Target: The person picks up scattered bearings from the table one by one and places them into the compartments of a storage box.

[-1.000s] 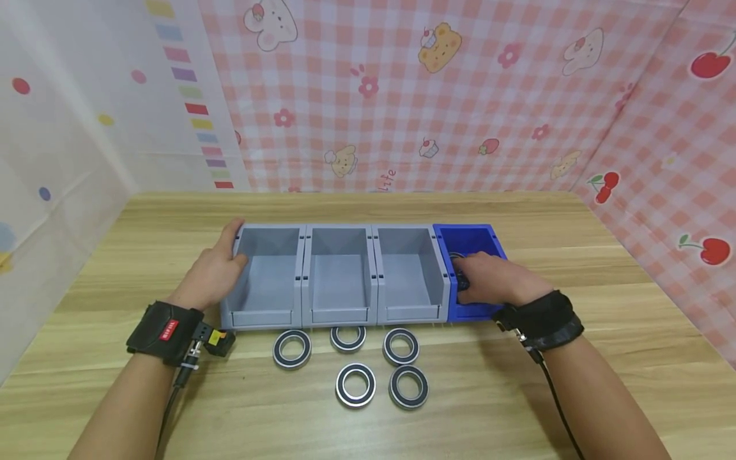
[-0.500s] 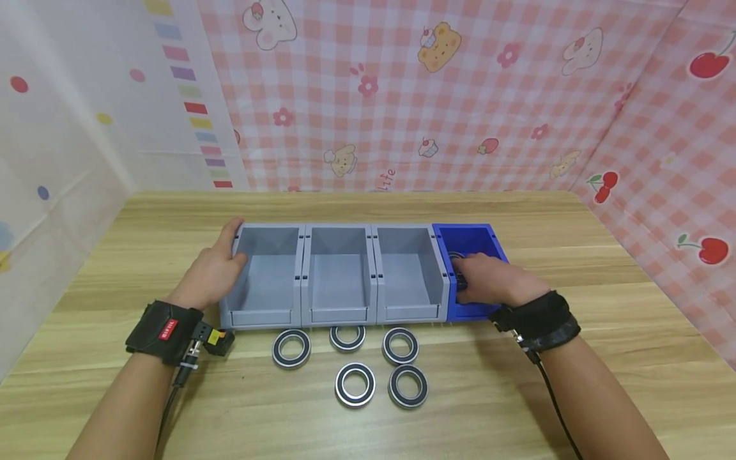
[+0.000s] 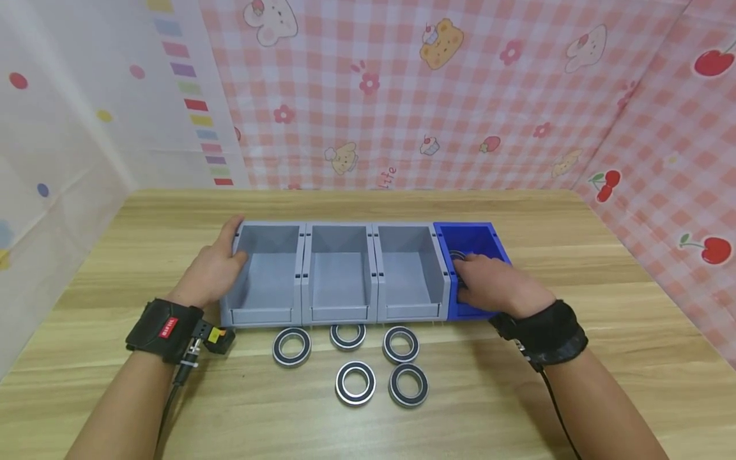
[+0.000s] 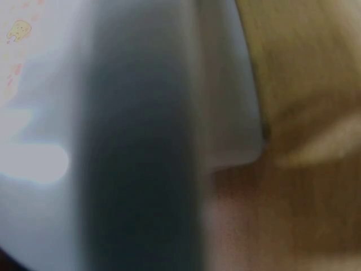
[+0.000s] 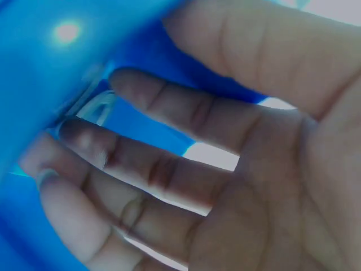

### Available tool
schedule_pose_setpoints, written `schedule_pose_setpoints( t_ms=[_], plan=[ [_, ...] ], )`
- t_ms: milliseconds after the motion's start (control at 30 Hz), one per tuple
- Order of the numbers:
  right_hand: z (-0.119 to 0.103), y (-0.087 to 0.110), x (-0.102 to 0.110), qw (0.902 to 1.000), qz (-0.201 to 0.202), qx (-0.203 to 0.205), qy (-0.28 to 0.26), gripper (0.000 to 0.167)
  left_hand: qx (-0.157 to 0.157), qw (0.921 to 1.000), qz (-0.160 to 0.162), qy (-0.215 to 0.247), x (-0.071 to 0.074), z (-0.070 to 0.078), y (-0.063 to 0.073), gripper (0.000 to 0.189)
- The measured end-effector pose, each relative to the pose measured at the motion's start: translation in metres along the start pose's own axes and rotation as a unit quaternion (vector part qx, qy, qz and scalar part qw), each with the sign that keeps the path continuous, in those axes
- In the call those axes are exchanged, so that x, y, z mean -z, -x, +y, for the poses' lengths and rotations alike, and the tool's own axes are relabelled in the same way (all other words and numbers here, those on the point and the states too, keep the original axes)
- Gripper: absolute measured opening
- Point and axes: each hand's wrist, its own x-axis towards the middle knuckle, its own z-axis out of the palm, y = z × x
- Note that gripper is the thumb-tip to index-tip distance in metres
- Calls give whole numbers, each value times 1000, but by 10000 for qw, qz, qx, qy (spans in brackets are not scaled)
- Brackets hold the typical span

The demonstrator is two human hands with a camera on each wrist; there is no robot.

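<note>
A likely dense, slick bearing, best held by its rim, lies right of centre in the blue bin; right grip spread, apparently empty; left grip pinches grey bin.

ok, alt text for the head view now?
A person's right hand is inside the blue bin at a row's right end; the left hand holds the leftmost of three grey bins. Five black-and-silver rings lie on the wooden table in front.
</note>
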Motion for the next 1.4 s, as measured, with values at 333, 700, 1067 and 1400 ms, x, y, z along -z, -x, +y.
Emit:
schedule_pose_setpoints(
  t_ms=[333, 700, 1067, 1400],
  plan=[
    [-19, 21, 11, 9982, 558, 61, 211, 18, -86, 9999, 68, -68, -1, -1, -1, 64],
    [-44, 44, 14, 9829, 1487, 517, 953, 18, -75, 9999, 47, -78, -1, -1, 0, 64],
    [-83, 52, -17, 9633, 1199, 2139, 1089, 14, -39, 10000, 57, -64, -2, -2, -1, 64],
    [-99, 58, -31, 9605, 634, 2503, 1038, 26, -7, 9999, 68, -84, -2, 1, -1, 64]
  ],
)
